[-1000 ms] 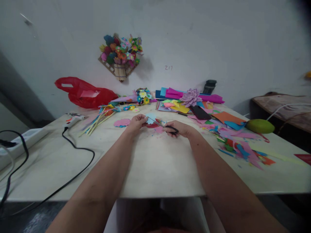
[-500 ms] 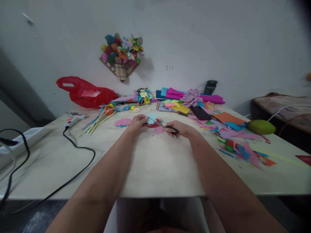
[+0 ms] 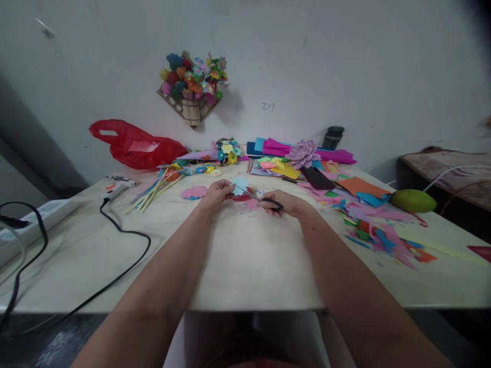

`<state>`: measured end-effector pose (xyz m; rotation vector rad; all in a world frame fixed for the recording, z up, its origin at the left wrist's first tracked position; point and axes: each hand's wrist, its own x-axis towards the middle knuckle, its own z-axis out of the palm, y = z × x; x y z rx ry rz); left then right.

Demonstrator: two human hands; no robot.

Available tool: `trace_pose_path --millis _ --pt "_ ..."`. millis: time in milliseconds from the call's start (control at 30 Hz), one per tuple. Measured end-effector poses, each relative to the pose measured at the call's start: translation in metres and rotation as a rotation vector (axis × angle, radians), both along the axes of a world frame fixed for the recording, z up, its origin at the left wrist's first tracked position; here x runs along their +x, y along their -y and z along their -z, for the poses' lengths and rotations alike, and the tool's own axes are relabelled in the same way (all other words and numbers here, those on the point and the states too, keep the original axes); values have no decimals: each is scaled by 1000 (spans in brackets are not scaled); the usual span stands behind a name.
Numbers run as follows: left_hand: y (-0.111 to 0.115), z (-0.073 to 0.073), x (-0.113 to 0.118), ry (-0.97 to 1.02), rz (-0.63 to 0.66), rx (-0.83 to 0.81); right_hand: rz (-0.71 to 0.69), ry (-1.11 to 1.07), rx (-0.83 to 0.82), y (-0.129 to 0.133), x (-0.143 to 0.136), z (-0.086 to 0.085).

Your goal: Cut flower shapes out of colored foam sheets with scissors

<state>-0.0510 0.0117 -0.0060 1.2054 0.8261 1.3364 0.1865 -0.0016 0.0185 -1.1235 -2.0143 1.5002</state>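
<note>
Between the finger and thumb of my left hand (image 3: pixel 219 194) is a light blue scalloped paper piece (image 3: pixel 240 185). My right hand (image 3: pixel 279 202) grips a pair of scissors (image 3: pixel 251 194) by the black handles. Its blades point left and lie against the edge of the blue piece; whether they are parted is too small to tell. Just below lie a red piece (image 3: pixel 238 197) and a pink scrap (image 3: pixel 252 204), partly hidden by the hands. Left of my left hand, a pink scalloped piece (image 3: pixel 194 192) rests over a blue one.
A glue gun (image 3: pixel 118 188) with a black cord and a power strip (image 3: pixel 42 222) are at the left. Behind stand a red plastic bag (image 3: pixel 138 148) and paper flowers (image 3: pixel 227 151). To the right lie a phone (image 3: pixel 317 178), coloured scraps (image 3: pixel 383 237) and a green mango-like fruit (image 3: pixel 413 200).
The view has shifted very slightly. Both hands, the scissors and the blue piece stay in nearly the same place.
</note>
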Motion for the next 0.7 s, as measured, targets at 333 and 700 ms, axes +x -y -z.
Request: trace_pose_path --millis 333,700 --pt "0 -1 1 -6 -2 -16 4 -8 -31 1 0 -1" --pt "1 -1 0 -7 5 -12 6 -10 -16 -1 0 0"
